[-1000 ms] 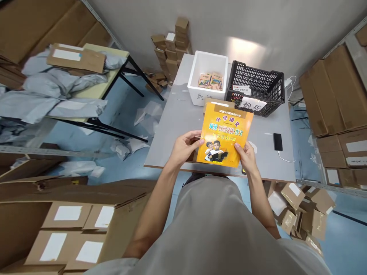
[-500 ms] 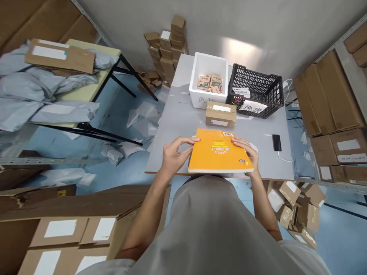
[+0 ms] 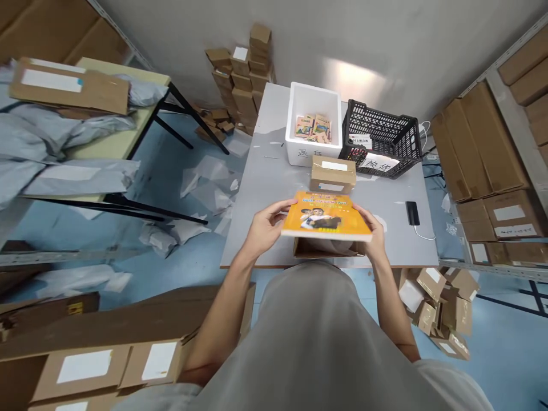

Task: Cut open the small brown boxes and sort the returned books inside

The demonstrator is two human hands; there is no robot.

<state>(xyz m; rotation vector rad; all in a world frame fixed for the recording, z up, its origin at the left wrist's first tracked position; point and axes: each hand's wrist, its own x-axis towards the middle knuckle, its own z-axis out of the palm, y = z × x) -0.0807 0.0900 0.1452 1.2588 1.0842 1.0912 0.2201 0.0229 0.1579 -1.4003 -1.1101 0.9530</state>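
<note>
I hold an orange book (image 3: 326, 216) with both hands above the near edge of a grey table (image 3: 265, 188). Its front cover faces up, nearly flat, with two children pictured on it. My left hand (image 3: 268, 221) grips the left edge, fingers curled over the top. My right hand (image 3: 373, 228) grips the right edge. Beneath the book lies an open brown cardboard sleeve (image 3: 325, 248) on the table. A small sealed cardboard box (image 3: 333, 174) with a white label sits just beyond the book.
A white foam box (image 3: 295, 148) with small colourful booklets and a black plastic crate (image 3: 381, 128) stand at the table's far end. A black phone (image 3: 412, 212) with a white cable lies at the right. Cardboard boxes fill shelves on both sides; grey mailers litter the blue floor.
The book was upright with its front toward me, then flat with its back up, and now shows its front cover again, lifted off the table above the cardboard sleeve.
</note>
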